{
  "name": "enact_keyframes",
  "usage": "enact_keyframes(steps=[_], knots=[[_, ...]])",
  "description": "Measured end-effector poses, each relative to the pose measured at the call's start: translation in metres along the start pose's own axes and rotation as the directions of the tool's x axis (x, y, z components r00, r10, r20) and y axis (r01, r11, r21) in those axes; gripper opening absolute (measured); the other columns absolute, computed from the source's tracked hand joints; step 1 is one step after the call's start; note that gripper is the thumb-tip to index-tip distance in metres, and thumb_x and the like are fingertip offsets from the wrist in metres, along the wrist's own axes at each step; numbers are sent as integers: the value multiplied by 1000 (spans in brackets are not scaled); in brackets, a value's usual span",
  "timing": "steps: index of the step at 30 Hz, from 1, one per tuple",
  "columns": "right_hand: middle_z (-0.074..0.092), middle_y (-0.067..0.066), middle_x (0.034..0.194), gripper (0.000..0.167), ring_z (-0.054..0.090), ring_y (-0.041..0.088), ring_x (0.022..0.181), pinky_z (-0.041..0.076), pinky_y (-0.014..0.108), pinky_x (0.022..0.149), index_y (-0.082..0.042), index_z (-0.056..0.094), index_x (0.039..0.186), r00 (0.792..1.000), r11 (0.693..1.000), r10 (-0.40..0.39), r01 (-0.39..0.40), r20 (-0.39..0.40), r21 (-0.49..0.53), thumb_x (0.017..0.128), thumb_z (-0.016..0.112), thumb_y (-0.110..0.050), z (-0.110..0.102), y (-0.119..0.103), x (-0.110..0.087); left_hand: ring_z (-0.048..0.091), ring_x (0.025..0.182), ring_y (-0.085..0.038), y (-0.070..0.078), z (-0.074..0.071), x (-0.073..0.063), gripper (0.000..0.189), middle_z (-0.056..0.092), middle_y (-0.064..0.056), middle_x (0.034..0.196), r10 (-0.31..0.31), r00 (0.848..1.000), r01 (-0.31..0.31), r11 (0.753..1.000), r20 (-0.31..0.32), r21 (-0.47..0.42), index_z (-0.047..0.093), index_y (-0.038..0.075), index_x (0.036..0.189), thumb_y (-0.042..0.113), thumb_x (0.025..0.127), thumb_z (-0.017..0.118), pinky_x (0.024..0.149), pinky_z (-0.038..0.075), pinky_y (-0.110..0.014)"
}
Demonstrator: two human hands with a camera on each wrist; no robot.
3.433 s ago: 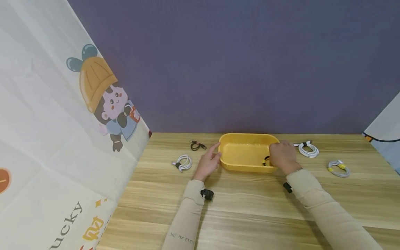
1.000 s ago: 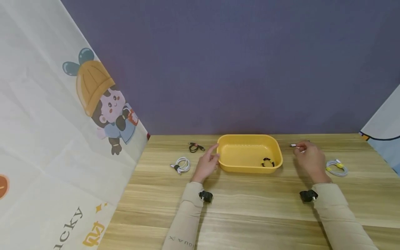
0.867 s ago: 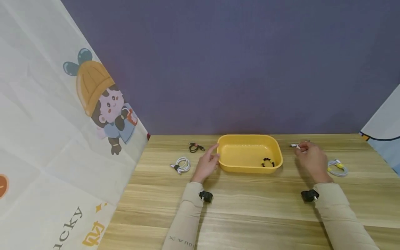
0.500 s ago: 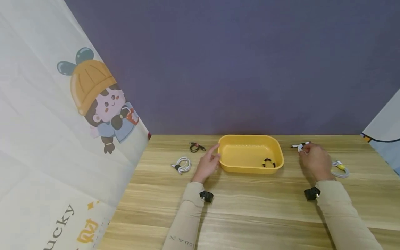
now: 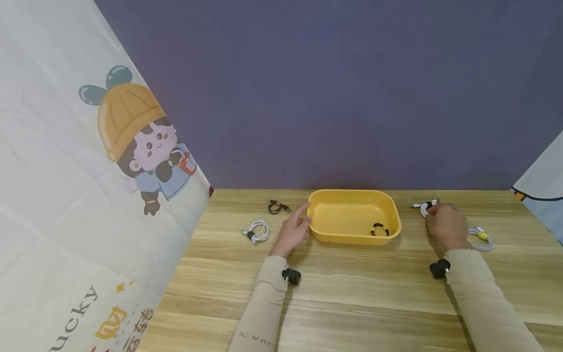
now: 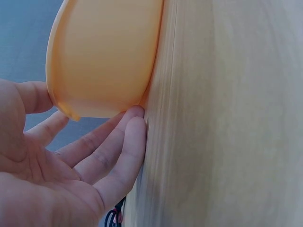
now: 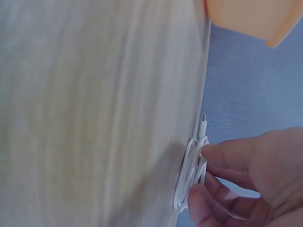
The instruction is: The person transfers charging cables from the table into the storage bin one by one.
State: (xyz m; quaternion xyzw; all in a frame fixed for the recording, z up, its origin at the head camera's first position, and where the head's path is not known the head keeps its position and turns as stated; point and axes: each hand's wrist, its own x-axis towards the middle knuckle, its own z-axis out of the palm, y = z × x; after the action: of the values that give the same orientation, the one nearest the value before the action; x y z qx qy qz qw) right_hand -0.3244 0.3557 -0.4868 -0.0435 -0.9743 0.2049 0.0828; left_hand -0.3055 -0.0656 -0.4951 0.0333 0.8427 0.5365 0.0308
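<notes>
A yellow plastic box (image 5: pixel 352 239) stands at the back middle of the table. My left hand (image 5: pixel 290 234) touches its left end; in the left wrist view, its fingers (image 6: pixel 109 156) stretch along the end wall. Inside, near the front right corner, lies a small black cable (image 5: pixel 379 229) with yellow bits. To the right of the box, my right hand (image 5: pixel 447 227) pinches a coiled white cable (image 5: pixel 424 209) with a black tie. The right wrist view shows the white coil (image 7: pixel 189 165) on the tabletop between thumb and fingers, partly hidden by the hand.
A grey-white cable (image 5: pixel 481 239) with yellow ties lies right of my right hand, partly covered. Left of the box are a black cable (image 5: pixel 276 207) and a coiled white cable (image 5: pixel 258 231). The table (image 5: pixel 343 303) meets a dark blue backdrop (image 5: pixel 343 98) behind.
My right hand let go of the small black cable in the box, moved right to the white cable, then shifted slightly farther right along it. My left hand stays at the box.
</notes>
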Motion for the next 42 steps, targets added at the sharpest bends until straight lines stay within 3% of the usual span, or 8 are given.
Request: enact_keyframes(steps=[6,12,17,23,28,42], knots=[[68,35,108,28,64,55,89,49,53,59,4,74,110,999,999,43,-43,33,-25,95,57,-12,-2,-12,-38,70,68,-24,-7,-13,-18,47,77,-9,100,20,999,-20,1000,34,-18,48,40,150,30,105,57,55,52,-24],[68,35,101,25,63,58,87,49,56,60,3,75,103,997,996,73,-72,20,-46,92,59,-13,2,-23,-76,68,65,-24,-15,-27,-36,47,76,-7,95,37,996,-35,999,79,-31,49,40,150,29,105,57,53,50,-24],[67,37,105,28,62,60,89,50,58,62,4,73,109,994,994,86,-81,64,-72,91,59,-13,2,-22,-73,68,65,-25,-16,-27,-36,48,76,-7,96,40,996,-38,999,78,-29,49,39,151,28,105,56,53,49,-24],[65,38,103,29,62,60,88,50,59,62,4,73,109,994,994,88,-83,71,-74,90,60,-13,2,-21,-72,69,67,-26,-16,-28,-37,48,77,-8,98,44,996,-41,999,82,-31,48,38,151,28,105,56,54,51,-24],[63,41,111,34,61,61,94,52,60,66,6,70,117,992,993,100,-94,78,-76,90,59,-14,2,-22,-74,70,67,-24,-17,-28,-37,47,77,-8,100,41,995,-39,999,87,-22,47,40,151,29,106,55,55,52,-24],[65,38,114,33,60,61,98,50,56,64,2,74,113,993,993,116,-115,14,-14,88,60,-14,3,-24,-80,70,69,-24,-15,-30,-39,48,77,-11,106,45,994,-44,999,96,-15,46,37,153,30,106,54,57,53,-25]])
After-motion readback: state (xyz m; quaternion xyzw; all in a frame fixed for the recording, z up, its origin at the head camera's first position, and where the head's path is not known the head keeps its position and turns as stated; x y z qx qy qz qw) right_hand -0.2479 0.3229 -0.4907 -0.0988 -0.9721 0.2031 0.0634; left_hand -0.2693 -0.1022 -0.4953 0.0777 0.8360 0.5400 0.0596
